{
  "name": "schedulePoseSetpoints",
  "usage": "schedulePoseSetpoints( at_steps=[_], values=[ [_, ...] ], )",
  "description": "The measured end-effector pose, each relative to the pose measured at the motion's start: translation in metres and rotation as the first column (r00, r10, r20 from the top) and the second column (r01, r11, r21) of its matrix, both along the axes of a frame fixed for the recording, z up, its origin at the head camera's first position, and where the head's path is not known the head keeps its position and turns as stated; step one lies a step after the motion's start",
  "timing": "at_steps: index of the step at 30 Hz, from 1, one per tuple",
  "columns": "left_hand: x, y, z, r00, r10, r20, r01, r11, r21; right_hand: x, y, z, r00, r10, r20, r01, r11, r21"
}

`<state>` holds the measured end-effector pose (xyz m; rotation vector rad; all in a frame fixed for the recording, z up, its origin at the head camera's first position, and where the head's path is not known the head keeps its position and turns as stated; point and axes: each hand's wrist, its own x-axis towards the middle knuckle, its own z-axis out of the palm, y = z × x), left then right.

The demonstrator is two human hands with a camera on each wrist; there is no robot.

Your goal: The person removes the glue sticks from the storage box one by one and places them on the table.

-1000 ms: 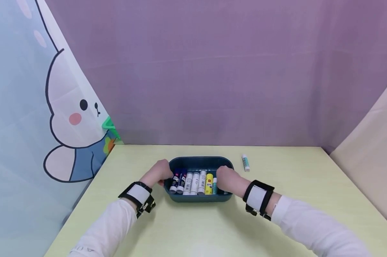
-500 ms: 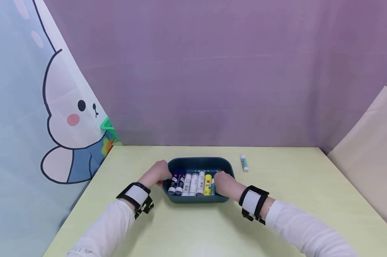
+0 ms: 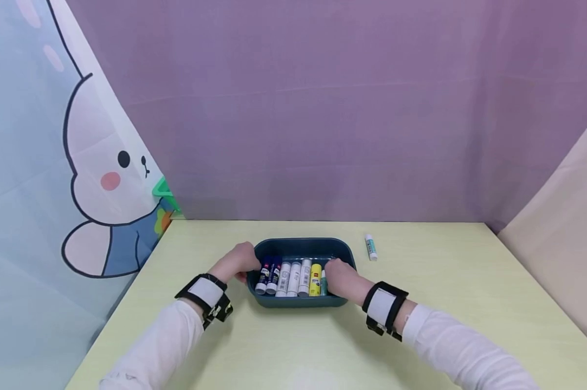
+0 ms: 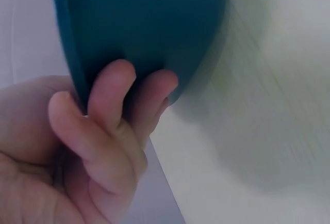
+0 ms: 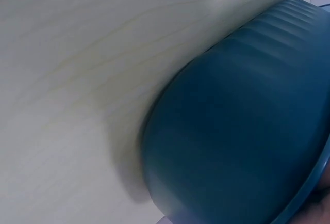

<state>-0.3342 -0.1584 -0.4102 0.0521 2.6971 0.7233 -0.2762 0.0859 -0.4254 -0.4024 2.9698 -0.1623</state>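
A dark teal plastic basket [image 3: 303, 301] sits on the table with a row of glue sticks inside. From the left come dark blue sticks [image 3: 273, 276], white sticks [image 3: 294, 279], a yellow stick [image 3: 315, 280] and a small teal stick [image 3: 323, 283]. My left hand [image 3: 242, 260] grips the basket's left end; in the left wrist view its curled fingers [image 4: 116, 82] press the outer wall. My right hand [image 3: 344, 280] reaches over the rim into the right end, beside the small teal stick. Its fingertips are hidden, and I cannot tell what they hold.
One small white-and-teal glue stick [image 3: 371, 247] lies on the pale table [image 3: 434, 271] behind and right of the basket. A purple cloth [image 3: 322, 119] hangs along the back edge. A green plastic piece [image 3: 163, 189] shows at the far left corner.
My right hand has shifted slightly toward me and its wrist has turned a little, covering the basket's lower right corner. The left hand keeps its grip, and the view has drifted slightly.
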Motion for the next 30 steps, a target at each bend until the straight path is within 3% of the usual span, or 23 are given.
schedulePoseSetpoints(
  at_steps=[10, 23, 30],
  values=[
    [0.0, 0.001, 0.018, 0.995, -0.029, 0.099, 0.032, 0.999, -0.027, -0.002, 0.001, 0.001, 1.0, 0.005, 0.011, -0.005, 1.0, 0.025],
    [-0.009, 0.008, 0.015, 0.999, 0.001, 0.047, 0.002, 0.998, -0.063, -0.004, 0.001, 0.002, 1.0, 0.002, 0.031, -0.003, 1.0, 0.018],
    [-0.009, 0.01, 0.015, 0.999, 0.005, 0.039, -0.002, 0.997, -0.079, -0.005, 0.004, 0.015, 0.998, -0.044, 0.046, 0.045, 0.999, -0.03]
  ],
)
